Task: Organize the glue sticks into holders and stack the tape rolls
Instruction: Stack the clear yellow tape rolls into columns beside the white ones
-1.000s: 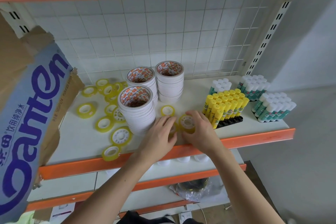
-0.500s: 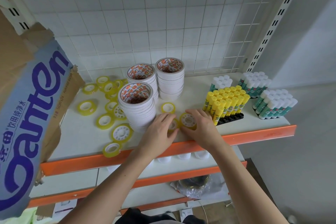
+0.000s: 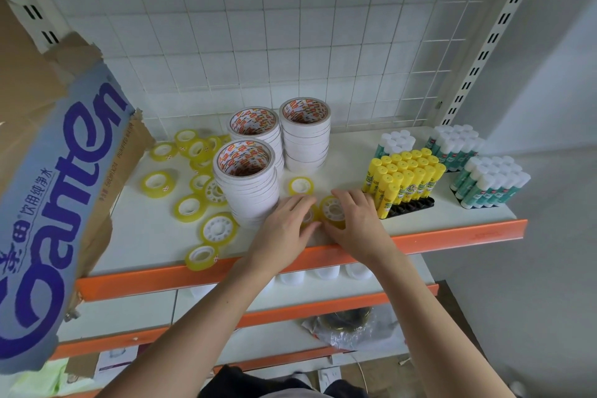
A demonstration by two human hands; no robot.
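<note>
Reaching over the orange front lip of the shelf [image 3: 452, 233], the person has both hands down near its edge. The right hand [image 3: 357, 223] curls its fingers around a small yellow tape roll [image 3: 332, 211] lying flat on the white board. The left hand [image 3: 286, 226] lies just beside it with fingers bent over a second small roll [image 3: 309, 216], mostly hidden, so I cannot tell whether it grips or only touches it. One more yellow roll [image 3: 301, 186] lies just beyond the fingertips. Left of the hands stands a tall stack of white tape rolls [image 3: 247, 187], with loose yellow rolls [image 3: 190, 178] scattered further left. To the right, yellow glue sticks [image 3: 403, 179] stand in a black holder [image 3: 412, 206]. Farther back stand two more white stacks [image 3: 305, 136] and green glue sticks with white caps [image 3: 487, 184].
</note>
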